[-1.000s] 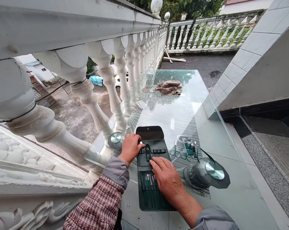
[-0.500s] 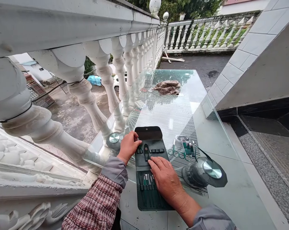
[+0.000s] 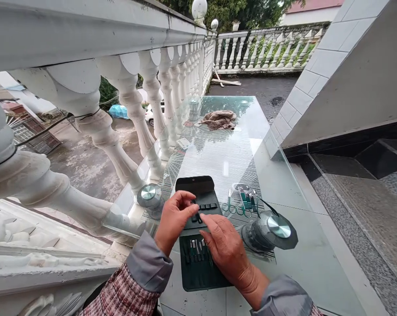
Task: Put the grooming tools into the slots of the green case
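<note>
A dark green manicure case lies unfolded on the glass table. Slim metal tools sit in the slots of its lower panel. Above the upper panel is my left hand, thumb and forefinger closed together; whatever they pinch is too small and dark to name. My right hand hovers over the case's right side, thumb and forefinger apart, with nothing visible in it. Its fingertips come close to the left thumb. To the right of the case lie small scissors and several green nail clippers.
The glass table top rests on round supports, one at left and one at right. Farther back lie a crumpled brown cloth and a small card. A white balustrade runs along the left.
My left hand has come up off the case's loops and moved toward the right hand. The right forefinger has lifted, and its thumb now shows apart. The whole view has shifted slightly.
</note>
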### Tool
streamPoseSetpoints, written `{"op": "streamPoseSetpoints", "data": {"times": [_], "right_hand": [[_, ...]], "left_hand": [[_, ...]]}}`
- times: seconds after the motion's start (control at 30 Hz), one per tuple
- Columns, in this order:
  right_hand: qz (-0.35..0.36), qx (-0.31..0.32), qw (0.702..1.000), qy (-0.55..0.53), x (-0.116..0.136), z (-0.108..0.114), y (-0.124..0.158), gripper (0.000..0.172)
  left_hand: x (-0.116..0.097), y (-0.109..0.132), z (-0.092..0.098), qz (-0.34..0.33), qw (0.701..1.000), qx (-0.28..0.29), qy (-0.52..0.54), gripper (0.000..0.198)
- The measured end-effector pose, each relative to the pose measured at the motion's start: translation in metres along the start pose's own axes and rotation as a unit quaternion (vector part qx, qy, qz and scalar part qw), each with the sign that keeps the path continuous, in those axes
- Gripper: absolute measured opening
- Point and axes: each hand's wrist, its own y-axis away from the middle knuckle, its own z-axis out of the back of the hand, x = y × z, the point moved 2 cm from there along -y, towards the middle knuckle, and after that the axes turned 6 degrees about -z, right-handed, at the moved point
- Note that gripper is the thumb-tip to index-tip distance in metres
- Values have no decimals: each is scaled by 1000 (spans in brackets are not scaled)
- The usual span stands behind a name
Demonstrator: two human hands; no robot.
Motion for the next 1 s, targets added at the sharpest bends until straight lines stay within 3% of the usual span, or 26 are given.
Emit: {"op": "streamPoseSetpoints", "data": {"times": [0.17,0.27,0.37,0.47,0.57,0.63,0.83,1.0], "right_hand": [[54,11,997,-47,6,4,0,27],[46,10,996,-78,8,6,-1,23],[-17,-15,995,-96,-2,12,-4,19],[-137,-39,988,-62,-27,19,-8,14],[-246,-19,969,-32,-56,21,-8,17],[-271,-8,962,-15,-69,18,-6,20],[-239,38,969,46,-77,6,-2,27],[-212,50,971,95,-76,9,-3,25]], "left_hand": [[8,15,-7,65,994,32,76,25],[12,15,-9,74,992,40,91,30],[11,13,-7,56,996,24,68,38],[8,13,-4,39,999,20,23,38],[4,14,-2,19,998,48,-23,34],[3,15,-3,8,997,68,-46,32],[0,20,-5,4,989,106,-105,32],[-5,21,-3,5,984,121,-133,31]]}}
